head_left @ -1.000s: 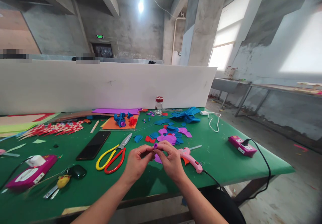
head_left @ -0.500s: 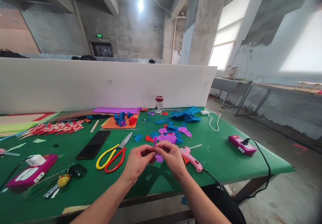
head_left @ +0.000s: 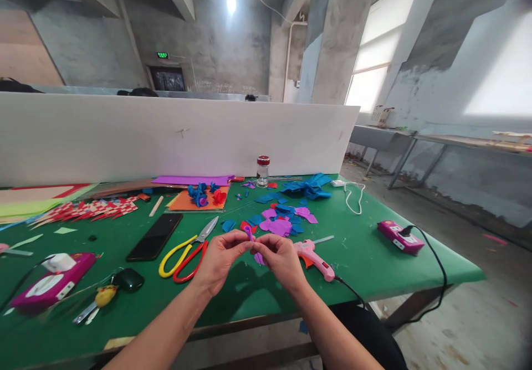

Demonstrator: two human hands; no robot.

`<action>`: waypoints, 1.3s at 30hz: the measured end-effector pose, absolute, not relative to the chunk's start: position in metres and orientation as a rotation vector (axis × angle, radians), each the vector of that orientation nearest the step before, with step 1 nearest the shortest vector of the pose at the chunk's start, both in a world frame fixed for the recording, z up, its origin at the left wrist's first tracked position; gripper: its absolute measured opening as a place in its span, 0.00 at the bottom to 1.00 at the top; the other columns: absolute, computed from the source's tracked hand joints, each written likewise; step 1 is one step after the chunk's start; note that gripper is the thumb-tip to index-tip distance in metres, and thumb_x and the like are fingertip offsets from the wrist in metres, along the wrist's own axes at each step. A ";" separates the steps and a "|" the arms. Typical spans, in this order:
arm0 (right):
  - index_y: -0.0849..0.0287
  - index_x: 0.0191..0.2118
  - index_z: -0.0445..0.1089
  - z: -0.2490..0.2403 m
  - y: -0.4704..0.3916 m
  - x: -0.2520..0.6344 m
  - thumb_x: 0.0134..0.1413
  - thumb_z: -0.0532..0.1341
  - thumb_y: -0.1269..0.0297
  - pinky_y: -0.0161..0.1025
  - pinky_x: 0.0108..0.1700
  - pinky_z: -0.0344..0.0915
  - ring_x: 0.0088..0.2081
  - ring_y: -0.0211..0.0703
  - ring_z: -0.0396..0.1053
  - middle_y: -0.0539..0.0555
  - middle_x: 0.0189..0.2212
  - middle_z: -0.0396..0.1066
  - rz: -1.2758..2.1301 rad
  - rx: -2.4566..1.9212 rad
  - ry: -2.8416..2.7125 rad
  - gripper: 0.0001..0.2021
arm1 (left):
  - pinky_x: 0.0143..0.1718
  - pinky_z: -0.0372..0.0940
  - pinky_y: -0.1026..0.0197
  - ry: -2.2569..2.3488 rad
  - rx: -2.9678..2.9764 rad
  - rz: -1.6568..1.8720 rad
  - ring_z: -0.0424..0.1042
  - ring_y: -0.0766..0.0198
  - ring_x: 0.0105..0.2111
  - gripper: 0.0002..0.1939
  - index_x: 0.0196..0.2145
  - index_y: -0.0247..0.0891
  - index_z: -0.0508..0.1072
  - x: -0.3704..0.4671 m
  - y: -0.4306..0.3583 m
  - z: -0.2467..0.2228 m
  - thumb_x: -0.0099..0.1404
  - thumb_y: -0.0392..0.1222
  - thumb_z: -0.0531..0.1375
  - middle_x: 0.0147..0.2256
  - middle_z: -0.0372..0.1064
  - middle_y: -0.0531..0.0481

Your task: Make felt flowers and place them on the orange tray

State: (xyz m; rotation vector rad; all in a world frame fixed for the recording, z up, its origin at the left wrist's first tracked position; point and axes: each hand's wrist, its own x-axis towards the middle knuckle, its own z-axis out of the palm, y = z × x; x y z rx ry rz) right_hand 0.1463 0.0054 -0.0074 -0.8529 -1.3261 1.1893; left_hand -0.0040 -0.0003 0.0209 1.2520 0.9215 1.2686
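Between the fingertips of both hands is a small curled piece of purple crepe paper (head_left: pixel 248 231), held above the table. My left hand (head_left: pixel 224 256) pinches it from the left. My right hand (head_left: pixel 279 256) closes on its lower end, where the fingers hide part of it. Behind the hands lie cut purple petals (head_left: pixel 279 226) mixed with blue and red paper pieces. A pink glue gun (head_left: pixel 316 260) with a clear stick rests beside my right hand. Scissors (head_left: pixel 192 251) with one yellow and one red handle lie left of my left hand, blades partly apart.
A black phone (head_left: pixel 155 238), keys with a yellow charm (head_left: pixel 105 296) and a power strip (head_left: pixel 58 281) lie left. Paper flowers (head_left: pixel 201 194), a red-lidded jar (head_left: pixel 263 171) and blue paper (head_left: pixel 311 186) stand toward the white board (head_left: pixel 124 137). Another power strip (head_left: pixel 399 238) sits right.
Both hands have shifted slightly left with the purple paper, and its top now sits lower and leans left. The objects on the table lie as before.
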 end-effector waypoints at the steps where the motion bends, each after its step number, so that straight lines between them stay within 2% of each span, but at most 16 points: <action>1: 0.62 0.28 0.73 -0.007 0.005 0.147 0.49 0.66 0.55 0.31 0.20 0.46 0.18 0.30 0.51 0.48 0.20 0.69 1.219 -0.861 -1.315 0.13 | 0.38 0.63 0.65 0.911 1.237 1.267 0.67 0.65 0.33 0.09 0.26 0.36 0.79 -0.004 0.000 0.020 0.49 0.43 0.71 0.28 0.71 0.52; 6: 0.62 0.28 0.74 -0.003 0.003 0.150 0.46 0.68 0.55 0.30 0.20 0.48 0.18 0.29 0.53 0.48 0.20 0.69 1.378 -0.801 -1.277 0.14 | 0.32 0.61 0.67 0.900 1.147 1.259 0.64 0.69 0.27 0.10 0.25 0.35 0.79 -0.005 0.005 0.016 0.48 0.43 0.72 0.25 0.71 0.52; 15: 0.61 0.31 0.75 0.001 -0.002 0.151 0.44 0.69 0.54 0.30 0.21 0.54 0.19 0.29 0.58 0.51 0.26 0.73 1.494 -0.767 -1.209 0.14 | 0.34 0.62 0.66 0.849 1.193 1.272 0.66 0.68 0.28 0.08 0.26 0.35 0.78 -0.002 0.003 0.016 0.51 0.41 0.70 0.24 0.72 0.53; 20: 0.57 0.40 0.74 0.012 0.012 0.188 0.49 0.65 0.53 0.34 0.26 0.61 0.24 0.37 0.65 0.50 0.27 0.73 1.081 -0.990 -1.289 0.15 | 0.43 0.65 0.61 0.895 1.117 1.311 0.74 0.61 0.36 0.11 0.30 0.35 0.77 -0.007 0.007 0.022 0.51 0.44 0.70 0.31 0.77 0.48; 22: 0.57 0.36 0.75 0.012 0.021 0.209 0.51 0.64 0.55 0.36 0.30 0.64 0.28 0.40 0.68 0.52 0.29 0.75 0.825 -1.109 -1.411 0.11 | 0.45 0.65 0.58 0.854 1.136 1.274 0.75 0.61 0.34 0.11 0.31 0.36 0.75 -0.012 0.009 0.023 0.54 0.45 0.69 0.29 0.75 0.50; 25: 0.57 0.33 0.75 0.008 0.027 0.229 0.54 0.61 0.60 0.38 0.34 0.64 0.29 0.43 0.70 0.52 0.30 0.76 0.571 -1.259 -1.612 0.08 | 0.36 0.66 0.61 0.801 1.220 1.207 0.71 0.68 0.26 0.10 0.33 0.39 0.72 -0.016 0.010 0.023 0.59 0.47 0.65 0.28 0.71 0.55; 28: 0.57 0.34 0.75 0.004 0.025 0.227 0.57 0.59 0.65 0.38 0.37 0.63 0.32 0.44 0.71 0.53 0.30 0.76 0.441 -1.312 -1.825 0.07 | 0.25 0.58 0.67 0.837 1.317 1.153 0.63 0.72 0.21 0.12 0.35 0.39 0.71 -0.016 0.010 0.021 0.60 0.49 0.64 0.27 0.68 0.56; 32: 0.56 0.39 0.76 0.006 0.025 0.198 0.56 0.61 0.70 0.42 0.45 0.58 0.44 0.49 0.68 0.55 0.37 0.76 0.183 -1.304 -2.293 0.07 | 0.27 0.58 0.66 1.006 1.454 1.076 0.65 0.68 0.25 0.19 0.40 0.38 0.73 -0.011 0.011 0.020 0.52 0.48 0.68 0.24 0.69 0.55; 35: 0.55 0.41 0.77 0.010 0.035 0.174 0.56 0.60 0.71 0.43 0.44 0.55 0.44 0.50 0.65 0.56 0.36 0.74 0.090 -1.307 -2.561 0.09 | 0.28 0.58 0.64 1.125 1.558 1.036 0.65 0.66 0.24 0.19 0.40 0.36 0.74 -0.011 0.012 0.020 0.50 0.46 0.68 0.22 0.70 0.54; 39: 0.58 0.36 0.77 0.012 0.048 0.159 0.58 0.59 0.68 0.42 0.41 0.54 0.42 0.50 0.65 0.58 0.36 0.73 0.089 -1.276 -2.687 0.08 | 0.28 0.60 0.63 1.168 1.658 1.013 0.66 0.65 0.22 0.16 0.38 0.36 0.76 -0.013 0.014 0.018 0.52 0.44 0.66 0.18 0.70 0.55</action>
